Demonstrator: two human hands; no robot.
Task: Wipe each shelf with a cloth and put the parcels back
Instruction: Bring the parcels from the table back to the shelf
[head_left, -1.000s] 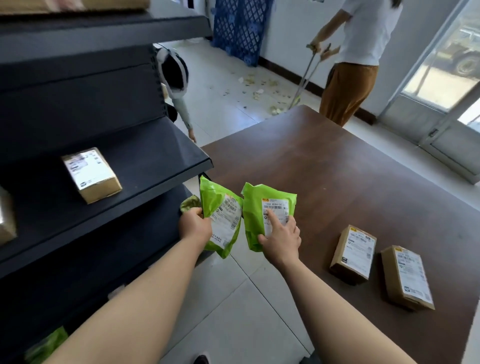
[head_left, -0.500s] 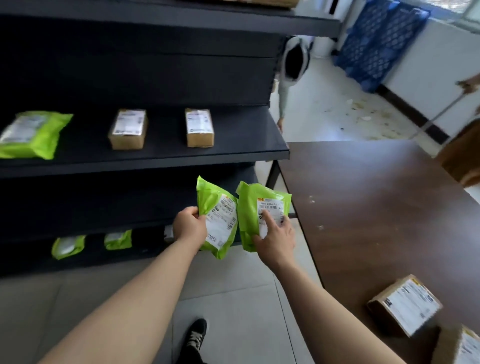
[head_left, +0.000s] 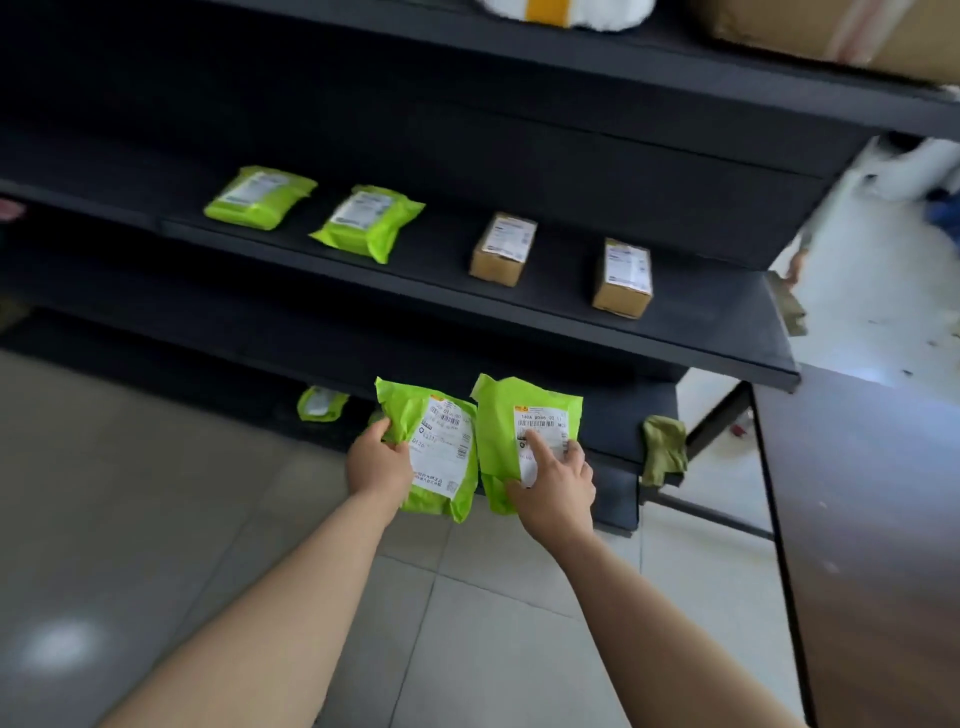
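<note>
**A:** What is different from a second ago?

**B:** The view has swung left onto the shelving. The two boxes that lay on the table are out of sight, as is the person sweeping. Only an edge of the brown table shows at the right. The middle shelf now shows far more of its length, with two shelved green bags and two cardboard boxes lying on it in a row, well apart.

**A:** And the hold?

**B:** Unchanged. The left grip has its fingers curled round the left edge of the left green parcel. The right grip pinches the right green parcel at its lower part, forefinger stretched over the label.

**A:** How do the parcels look?

**B:** Both are lime-green, crinkled plastic bags, each with a white barcode label facing the camera. They are held upright, side by side and almost touching, in the air in front of the lower shelves and above the tiled floor.

**A:** The cloth?

**B:** An olive cloth hangs over the right end of the lower shelf, near the table.
</note>
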